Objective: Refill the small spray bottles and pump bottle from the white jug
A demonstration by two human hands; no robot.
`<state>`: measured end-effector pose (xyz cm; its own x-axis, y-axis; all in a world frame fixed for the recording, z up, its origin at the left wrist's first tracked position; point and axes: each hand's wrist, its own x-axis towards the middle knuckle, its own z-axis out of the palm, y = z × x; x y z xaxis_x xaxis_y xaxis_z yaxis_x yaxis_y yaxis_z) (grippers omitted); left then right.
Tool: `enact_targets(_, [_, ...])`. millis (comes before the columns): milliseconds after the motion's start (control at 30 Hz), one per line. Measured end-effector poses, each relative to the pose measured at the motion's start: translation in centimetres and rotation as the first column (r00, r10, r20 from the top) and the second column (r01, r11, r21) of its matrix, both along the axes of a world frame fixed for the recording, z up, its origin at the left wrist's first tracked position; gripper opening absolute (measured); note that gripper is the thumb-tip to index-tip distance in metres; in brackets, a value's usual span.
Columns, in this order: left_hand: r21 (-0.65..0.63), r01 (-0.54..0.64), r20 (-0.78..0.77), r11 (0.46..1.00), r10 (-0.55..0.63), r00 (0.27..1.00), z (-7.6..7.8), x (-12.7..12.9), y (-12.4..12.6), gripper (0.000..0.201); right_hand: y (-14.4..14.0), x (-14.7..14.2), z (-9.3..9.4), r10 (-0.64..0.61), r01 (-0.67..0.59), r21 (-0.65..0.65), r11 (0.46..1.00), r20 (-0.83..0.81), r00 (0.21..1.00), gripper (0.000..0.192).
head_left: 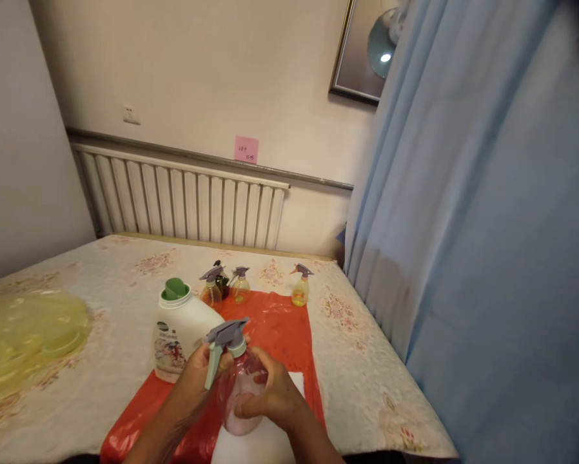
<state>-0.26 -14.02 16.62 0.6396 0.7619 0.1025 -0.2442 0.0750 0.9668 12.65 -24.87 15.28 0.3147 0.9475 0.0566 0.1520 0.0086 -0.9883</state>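
Note:
A clear pinkish spray bottle [235,412] with a grey head and pale green trigger is held between my two hands, low in the head view. My right hand [277,394] grips the bottle's body from the right, thumb across its front. On the other side, my left hand [197,372] is closed around the upper part just below the trigger; its fingertips are partly hidden behind the bottle. Close behind my left hand stands a white detergent jug [169,325] with its green inner spout showing. Beneath the bottle lies a white cloth or sheet [265,444] on red plastic [280,328].
Several spray bottles stand farther back, including a yellowish one [300,290] at the right and another [241,289] near the middle. A yellow translucent plastic piece [23,341] lies left on the flowered tabletop cover [367,380]. A blue curtain [463,193] hangs along the right.

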Motion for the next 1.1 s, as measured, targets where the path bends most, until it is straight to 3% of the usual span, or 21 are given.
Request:
enact_targets(233, [0.066, -0.093, -0.072, 0.993, 0.098, 0.993, 0.7, -0.2, -0.2, 0.046, 0.1, 0.2, -0.3, -0.020, 0.021, -0.027, 0.999, 0.027, 0.999, 0.089])
enact_targets(500, [0.026, -0.017, -0.002, 1.000, 0.017, 1.000, -0.7, 0.0, 0.2, 0.046, -0.1, 0.0, 0.2, -0.026, 0.027, -0.015, 1.000, 0.033, 0.999, 0.087])
enact_targets(700, [0.031, -0.128, -0.028, 0.991, 0.129, 0.991, 0.7, -0.1, -0.4, 0.041, -0.1, 0.0, 0.5, -0.034, 0.035, -0.031, 0.999, 0.031, 0.999, 0.090])
enact_targets(833, [-0.017, -0.099, -0.016, 0.995, 0.098, 0.995, 0.9, -0.1, -0.6, 0.042, 0.0, 0.0, 0.1, -0.023, 0.023, -0.015, 1.000, 0.041, 0.999, 0.088])
enact_targets(1100, [-0.087, -0.003, 0.033, 0.996, 0.006, 0.999, -0.5, -0.1, 0.3, 0.037, 0.0, -0.2, 0.1, -0.038, 0.040, -0.036, 0.999, 0.046, 0.998, 0.091])
